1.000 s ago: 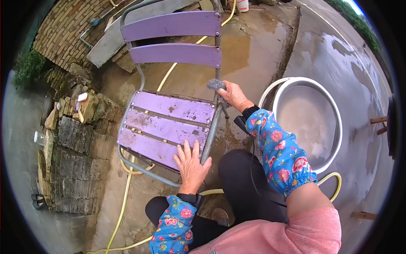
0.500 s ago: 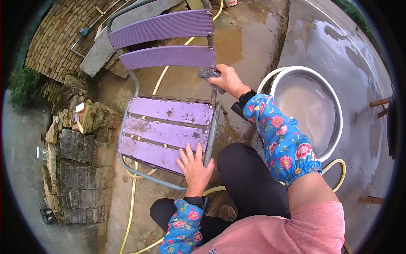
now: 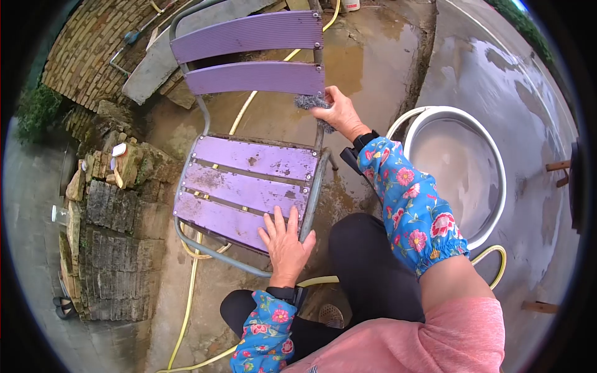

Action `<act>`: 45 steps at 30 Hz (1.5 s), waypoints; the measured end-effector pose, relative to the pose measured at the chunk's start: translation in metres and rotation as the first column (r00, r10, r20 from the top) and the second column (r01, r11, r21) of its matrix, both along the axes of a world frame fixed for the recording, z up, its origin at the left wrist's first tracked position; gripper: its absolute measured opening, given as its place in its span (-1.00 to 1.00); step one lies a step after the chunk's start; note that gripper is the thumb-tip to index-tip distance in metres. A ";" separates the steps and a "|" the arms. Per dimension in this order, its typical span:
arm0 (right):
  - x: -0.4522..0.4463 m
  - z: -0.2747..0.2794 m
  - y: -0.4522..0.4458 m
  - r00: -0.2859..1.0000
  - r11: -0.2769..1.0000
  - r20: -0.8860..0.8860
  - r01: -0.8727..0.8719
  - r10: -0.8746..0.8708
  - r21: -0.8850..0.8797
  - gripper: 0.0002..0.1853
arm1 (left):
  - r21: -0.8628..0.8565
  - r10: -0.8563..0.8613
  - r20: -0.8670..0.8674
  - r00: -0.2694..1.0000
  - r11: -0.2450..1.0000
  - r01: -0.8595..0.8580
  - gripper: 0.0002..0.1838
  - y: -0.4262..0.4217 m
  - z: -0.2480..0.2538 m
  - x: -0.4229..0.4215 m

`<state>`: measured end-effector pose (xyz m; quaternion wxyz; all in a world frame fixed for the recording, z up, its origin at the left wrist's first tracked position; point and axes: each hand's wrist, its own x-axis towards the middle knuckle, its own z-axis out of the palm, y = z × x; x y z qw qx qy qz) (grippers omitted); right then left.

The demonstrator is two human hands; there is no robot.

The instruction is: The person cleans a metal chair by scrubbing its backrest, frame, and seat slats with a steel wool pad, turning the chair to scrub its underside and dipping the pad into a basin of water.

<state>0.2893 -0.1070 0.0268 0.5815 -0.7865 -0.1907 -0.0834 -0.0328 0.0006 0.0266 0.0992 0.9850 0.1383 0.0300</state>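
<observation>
A purple slatted chair (image 3: pixel 249 163) with a grey metal frame stands in front of me, dirt and worn patches on its seat. My left hand (image 3: pixel 287 245) lies spread on the seat's near right corner, holding nothing. My right hand (image 3: pixel 341 114) is closed around a grey scouring pad (image 3: pixel 309 102), which is pressed to the upright of the frame just below the lower back slat (image 3: pixel 258 79). Part of the pad is hidden behind the fingers and the upright.
To the right sits a round white-rimmed basin (image 3: pixel 495 186) of cloudy water. A yellow hose (image 3: pixel 188 298) runs under and around the chair. Stacked stones and tiles (image 3: pixel 118 248) stand at the left. The ground is wet.
My right hand and the pad have moved up the chair's upright, from near the seat to just below the lower back slat. My left hand stays on the seat.
</observation>
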 end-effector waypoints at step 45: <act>-0.050 -0.044 0.007 0.917 0.969 -0.329 -0.246 0.223 -0.028 -0.27 | -0.068 0.034 0.086 0.996 0.997 -0.028 -0.25 0.003 0.002 -0.001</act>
